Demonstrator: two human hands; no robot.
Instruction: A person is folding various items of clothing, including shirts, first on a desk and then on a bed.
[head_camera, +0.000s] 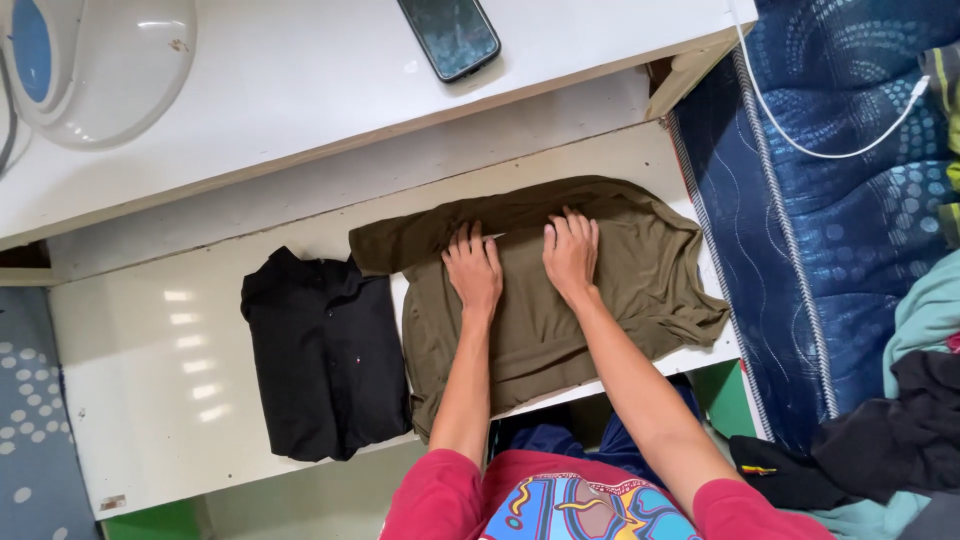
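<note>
An olive-green shirt (560, 290) lies spread at the centre of the frame on a white pull-out shelf (150, 400). The left hand (474, 268) and right hand (570, 253) press flat on it, fingers spread, gripping nothing. A folded black shirt (325, 355) lies just left. A smartphone (449, 35) rests on the white desk (300, 80) above.

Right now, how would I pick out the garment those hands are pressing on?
Find the white pull-out shelf under the white desktop. Two garments lie there: the folded black shirt and, beside it, the olive-green fabric shirt. It alone is olive and half spread, under both hands.
</note>
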